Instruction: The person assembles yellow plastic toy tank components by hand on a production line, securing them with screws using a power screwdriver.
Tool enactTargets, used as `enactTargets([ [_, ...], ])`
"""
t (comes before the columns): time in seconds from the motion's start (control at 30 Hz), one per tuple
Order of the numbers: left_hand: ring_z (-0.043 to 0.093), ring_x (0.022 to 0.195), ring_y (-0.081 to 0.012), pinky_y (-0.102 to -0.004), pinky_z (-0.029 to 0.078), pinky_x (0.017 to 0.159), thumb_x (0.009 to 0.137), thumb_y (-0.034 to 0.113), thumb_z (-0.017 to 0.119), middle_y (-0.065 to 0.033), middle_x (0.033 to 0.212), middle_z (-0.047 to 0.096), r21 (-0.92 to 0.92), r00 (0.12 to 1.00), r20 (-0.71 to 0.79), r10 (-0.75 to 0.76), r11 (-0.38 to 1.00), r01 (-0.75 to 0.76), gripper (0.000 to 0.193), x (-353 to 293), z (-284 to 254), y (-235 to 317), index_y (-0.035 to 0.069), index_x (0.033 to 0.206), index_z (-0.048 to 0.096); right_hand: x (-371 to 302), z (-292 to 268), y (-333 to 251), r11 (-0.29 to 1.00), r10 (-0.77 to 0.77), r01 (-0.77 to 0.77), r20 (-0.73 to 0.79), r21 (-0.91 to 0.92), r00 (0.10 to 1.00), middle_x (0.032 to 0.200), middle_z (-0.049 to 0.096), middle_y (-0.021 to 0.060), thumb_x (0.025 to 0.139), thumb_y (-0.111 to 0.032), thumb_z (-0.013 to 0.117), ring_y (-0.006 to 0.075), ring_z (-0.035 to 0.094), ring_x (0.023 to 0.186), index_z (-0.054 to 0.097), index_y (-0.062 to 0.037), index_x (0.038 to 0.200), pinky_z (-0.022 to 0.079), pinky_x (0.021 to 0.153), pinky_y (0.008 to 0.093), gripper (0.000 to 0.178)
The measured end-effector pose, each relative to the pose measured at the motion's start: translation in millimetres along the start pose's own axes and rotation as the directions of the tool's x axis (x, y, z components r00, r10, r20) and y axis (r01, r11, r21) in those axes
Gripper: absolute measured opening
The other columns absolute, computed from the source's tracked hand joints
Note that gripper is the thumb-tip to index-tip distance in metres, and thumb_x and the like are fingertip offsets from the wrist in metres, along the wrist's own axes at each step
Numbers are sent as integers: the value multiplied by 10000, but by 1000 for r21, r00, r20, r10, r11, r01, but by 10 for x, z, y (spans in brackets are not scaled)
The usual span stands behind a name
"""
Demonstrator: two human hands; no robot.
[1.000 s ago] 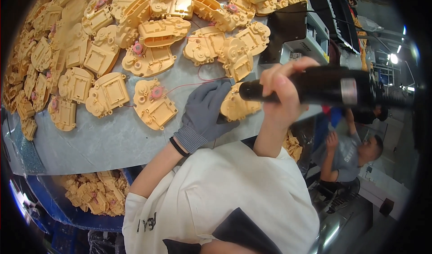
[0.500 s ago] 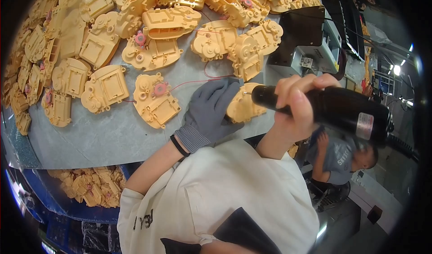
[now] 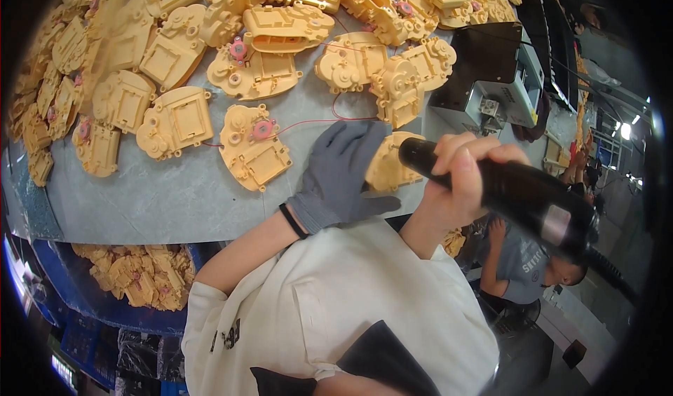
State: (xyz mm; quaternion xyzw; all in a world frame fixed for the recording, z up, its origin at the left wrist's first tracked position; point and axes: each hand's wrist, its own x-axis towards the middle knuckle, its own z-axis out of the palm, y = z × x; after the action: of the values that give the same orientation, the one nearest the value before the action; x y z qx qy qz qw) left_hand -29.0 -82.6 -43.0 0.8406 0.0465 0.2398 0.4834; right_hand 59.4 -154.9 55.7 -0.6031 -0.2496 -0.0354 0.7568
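A yellow plastic housing (image 3: 394,170) lies on the grey tabletop in front of me. My left hand (image 3: 336,172), in a grey glove, curves round its left side, fingers at the far edge and thumb stretched out along the near edge. In my bare right hand (image 3: 456,175) is a black electric screwdriver (image 3: 529,198), its nose over the top of that housing. The bit's tip cannot be made out. Left of the glove lies another yellow housing (image 3: 254,156) with a pink round part (image 3: 263,130) and a red wire (image 3: 308,122) leading toward my glove.
Many more yellow housings (image 3: 175,123) cover the table's far and left parts. At the right stands a boxy metal device (image 3: 484,80). A blue bin (image 3: 77,284) of similar parts sits below the table's near edge. Another person (image 3: 515,259) sits at the right.
My view has shifted a little, so the table appears farther right. My left thumb has spread away from the housing's near edge. The screwdriver has tilted slightly, and its bit no longer shows.
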Motion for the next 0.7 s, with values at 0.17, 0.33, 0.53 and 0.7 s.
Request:
enactTargets([
  [0.17,537,929,-297,-414,406,851,690,294,687,-151,984,570,42,935,108,-338,941,335,681,227,108,193,18,1251,417,31,-549,-71,975,22,38,-265,218,964,641,421,25,724,-77,511,138,431,507,436,-74,1087,387,614,324,370],
  [0.33,561,915,-181,-303,467,783,796,318,631,-98,977,582,-436,855,-127,-503,803,407,578,-378,-822,615,1,1235,430,200,-1087,-486,920,-294,351,-288,174,911,639,407,0,793,-84,505,123,416,575,497,-70,1026,348,663,322,233],
  [0.53,549,1014,-235,-307,470,844,901,100,487,-168,1303,411,98,250,-897,-364,389,916,397,-2899,-2534,106,-69,1252,410,72,-1251,-220,984,-80,138,-405,116,911,634,392,-7,795,-111,498,117,400,578,483,-55,1024,336,649,294,236],
  [0.7,511,1089,-222,-345,436,913,893,148,515,-185,1284,433,60,360,-893,-271,720,691,468,-1441,-2212,750,-71,1277,363,-112,-1247,-108,983,27,41,-363,179,932,624,401,3,805,-97,494,118,426,568,448,-62,1070,350,645,293,271],
])
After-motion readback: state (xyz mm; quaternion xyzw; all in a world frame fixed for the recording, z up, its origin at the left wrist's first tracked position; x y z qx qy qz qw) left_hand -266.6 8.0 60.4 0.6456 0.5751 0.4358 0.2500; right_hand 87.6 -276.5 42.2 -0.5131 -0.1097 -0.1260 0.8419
